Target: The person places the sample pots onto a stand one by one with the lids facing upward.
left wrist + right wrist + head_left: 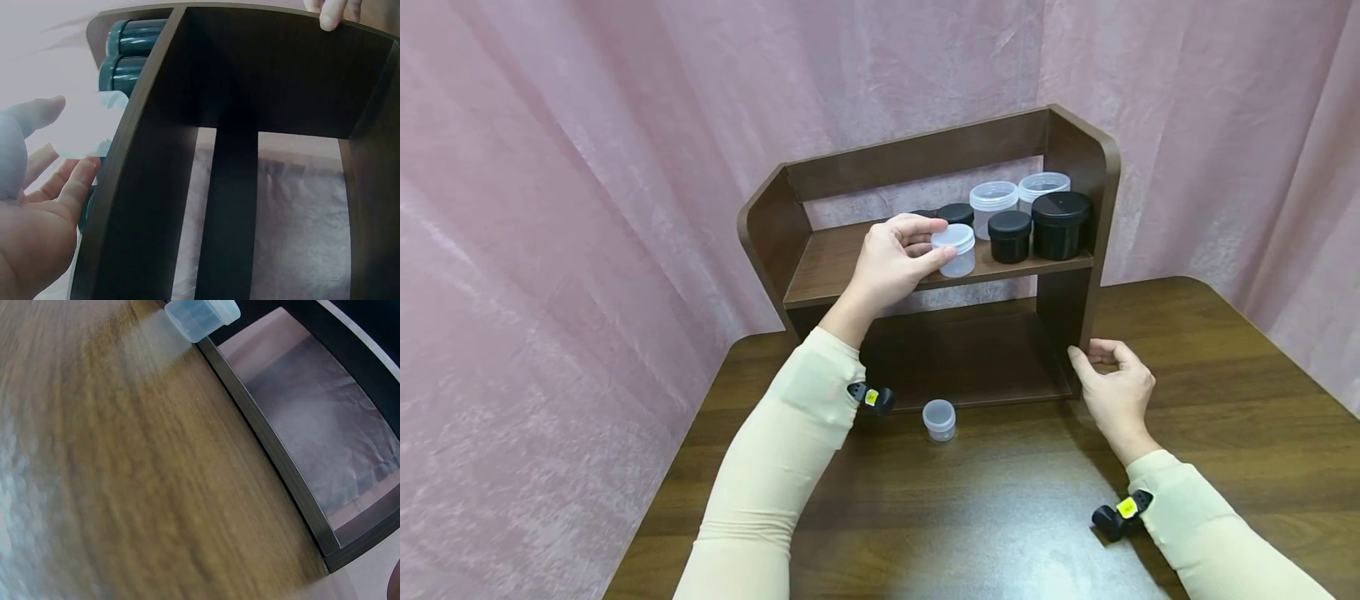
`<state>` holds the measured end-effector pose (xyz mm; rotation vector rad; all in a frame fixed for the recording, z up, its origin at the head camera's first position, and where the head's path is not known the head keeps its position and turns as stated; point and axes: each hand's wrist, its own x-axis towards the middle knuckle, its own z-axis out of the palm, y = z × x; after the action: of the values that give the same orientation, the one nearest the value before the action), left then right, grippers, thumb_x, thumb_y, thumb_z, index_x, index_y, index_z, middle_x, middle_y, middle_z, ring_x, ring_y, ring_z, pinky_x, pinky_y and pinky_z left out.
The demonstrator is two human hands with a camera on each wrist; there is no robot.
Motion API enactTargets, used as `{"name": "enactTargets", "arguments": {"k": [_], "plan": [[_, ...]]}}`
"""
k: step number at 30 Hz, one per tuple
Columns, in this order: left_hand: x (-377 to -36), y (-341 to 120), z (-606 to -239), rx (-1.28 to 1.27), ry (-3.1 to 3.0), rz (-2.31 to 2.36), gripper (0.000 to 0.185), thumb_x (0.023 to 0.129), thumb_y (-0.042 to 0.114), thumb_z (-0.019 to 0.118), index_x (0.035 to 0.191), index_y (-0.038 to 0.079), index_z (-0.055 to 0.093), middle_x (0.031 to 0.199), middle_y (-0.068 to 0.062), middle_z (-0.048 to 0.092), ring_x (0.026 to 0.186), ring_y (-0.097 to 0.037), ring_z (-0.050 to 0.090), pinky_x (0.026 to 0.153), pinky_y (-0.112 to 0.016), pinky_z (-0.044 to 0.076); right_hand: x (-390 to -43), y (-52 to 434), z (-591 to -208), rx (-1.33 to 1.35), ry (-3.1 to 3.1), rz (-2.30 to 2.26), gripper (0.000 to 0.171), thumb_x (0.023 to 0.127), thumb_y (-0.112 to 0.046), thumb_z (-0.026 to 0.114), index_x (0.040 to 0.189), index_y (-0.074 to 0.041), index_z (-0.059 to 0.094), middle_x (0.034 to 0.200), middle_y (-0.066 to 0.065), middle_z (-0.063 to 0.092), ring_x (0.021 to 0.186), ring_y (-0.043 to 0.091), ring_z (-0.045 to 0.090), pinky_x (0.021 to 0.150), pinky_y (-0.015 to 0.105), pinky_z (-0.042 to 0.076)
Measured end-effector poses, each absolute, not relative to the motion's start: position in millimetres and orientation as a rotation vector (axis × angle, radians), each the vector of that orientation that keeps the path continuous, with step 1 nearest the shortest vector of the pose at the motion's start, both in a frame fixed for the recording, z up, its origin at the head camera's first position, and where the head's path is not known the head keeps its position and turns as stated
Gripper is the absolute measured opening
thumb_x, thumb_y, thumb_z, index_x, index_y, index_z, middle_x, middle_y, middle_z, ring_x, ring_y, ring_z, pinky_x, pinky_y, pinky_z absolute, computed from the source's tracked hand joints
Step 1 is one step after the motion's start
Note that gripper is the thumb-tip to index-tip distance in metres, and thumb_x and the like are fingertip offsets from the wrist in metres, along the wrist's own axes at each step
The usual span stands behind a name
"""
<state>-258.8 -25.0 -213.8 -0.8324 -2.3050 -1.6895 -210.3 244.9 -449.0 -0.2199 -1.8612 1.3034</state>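
My left hand (937, 240) holds a small clear jar with a white lid (955, 249) at the front edge of the upper board of a dark wooden shelf (850, 258). In the left wrist view the clear jar (87, 128) sits between the thumb and fingers of my left hand (59, 156). My right hand (1086, 352) grips the foot of the shelf's right side panel (1063, 304), thumb on its front edge. Another small clear jar (939, 419) stands on the table in front of the shelf; the small clear jar (201, 315) lies close to the shelf base (269, 447).
Black jars (1060, 225) and clear jars (993, 202) crowd the right half of the upper board. Two black jars (128, 53) show behind the held jar. The brown table (1000, 517) ends at pink curtains (550, 208). The shelf's lower bay (970, 354) holds nothing.
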Motion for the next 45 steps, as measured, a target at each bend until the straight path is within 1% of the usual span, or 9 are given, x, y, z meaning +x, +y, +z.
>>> {"name": "enactTargets", "arguments": {"k": [6,11,13,16,21,26,35,45], "plan": [[-259.4,-19.2,-216.3,-0.855,-2.306,-1.622,0.036,0.078,0.010,0.080,0.111,0.002,0.070,0.111,-0.007,0.066,0.092,-0.015,0.069,0.073,-0.028,0.056,-209.8,243.8,-448.5,-0.212,-1.850,1.300,0.025,0.079,-0.026,0.079,0.091,-0.006,0.071,0.082,0.003,0.067,0.063,-0.003,0.055,0.055,0.013,0.038],[-260.7,-15.7,-217.3,-0.858,-2.294,-1.560,0.036,0.077,0.011,0.082,0.110,0.003,0.071,0.098,-0.008,0.071,0.083,-0.013,0.070,0.069,-0.027,0.057,-209.3,242.9,-448.4,-0.211,-1.849,1.310,0.025,0.079,-0.025,0.080,0.092,-0.006,0.071,0.082,0.004,0.068,0.063,-0.003,0.054,0.055,0.012,0.037],[-261.0,-14.0,-217.8,-0.837,-2.297,-1.528,0.036,0.077,0.012,0.082,0.110,0.005,0.071,0.092,-0.007,0.072,0.079,-0.012,0.069,0.067,-0.027,0.057,-208.9,242.7,-448.9,-0.208,-1.853,1.309,0.024,0.079,-0.025,0.080,0.092,-0.006,0.071,0.083,0.005,0.068,0.063,-0.003,0.054,0.055,0.012,0.037],[-260.9,-11.8,-219.0,-0.807,-2.294,-1.499,0.036,0.077,0.014,0.082,0.110,0.007,0.072,0.089,-0.006,0.070,0.076,-0.012,0.068,0.065,-0.026,0.056,-208.5,242.4,-449.8,-0.204,-1.856,1.309,0.024,0.079,-0.025,0.080,0.092,-0.007,0.071,0.083,0.006,0.068,0.063,-0.003,0.054,0.056,0.011,0.037],[-260.3,-9.7,-221.0,-0.780,-2.270,-1.513,0.035,0.077,0.014,0.082,0.110,0.007,0.073,0.090,-0.006,0.070,0.077,-0.011,0.068,0.064,-0.025,0.056,-208.0,242.8,-449.7,-0.207,-1.858,1.311,0.024,0.079,-0.026,0.079,0.091,-0.006,0.071,0.082,0.003,0.067,0.061,-0.003,0.055,0.055,0.012,0.039],[-261.3,-8.4,-222.2,-0.759,-2.238,-1.501,0.032,0.078,0.014,0.081,0.108,0.008,0.073,0.095,-0.004,0.070,0.083,-0.009,0.068,0.067,-0.024,0.056,-207.5,243.5,-447.8,-0.206,-1.851,1.319,0.024,0.079,-0.025,0.079,0.091,-0.006,0.071,0.081,-0.003,0.066,0.062,-0.003,0.055,0.056,0.012,0.039],[-263.5,-6.1,-224.8,-0.753,-2.215,-1.505,0.030,0.078,0.012,0.081,0.106,0.005,0.073,0.096,-0.005,0.070,0.084,-0.010,0.069,0.070,-0.023,0.056,-204.4,242.3,-445.2,-0.218,-1.874,1.319,0.025,0.080,-0.026,0.078,0.093,-0.006,0.071,0.084,0.004,0.067,0.063,-0.005,0.055,0.057,0.011,0.040],[-262.9,-5.9,-224.7,-0.743,-2.214,-1.513,0.029,0.079,0.012,0.080,0.106,0.005,0.073,0.095,-0.007,0.071,0.084,-0.009,0.069,0.070,-0.023,0.056,-205.7,242.5,-445.9,-0.221,-1.870,1.306,0.025,0.080,-0.026,0.079,0.092,-0.005,0.071,0.083,0.003,0.067,0.063,-0.005,0.054,0.057,0.012,0.038]]}}
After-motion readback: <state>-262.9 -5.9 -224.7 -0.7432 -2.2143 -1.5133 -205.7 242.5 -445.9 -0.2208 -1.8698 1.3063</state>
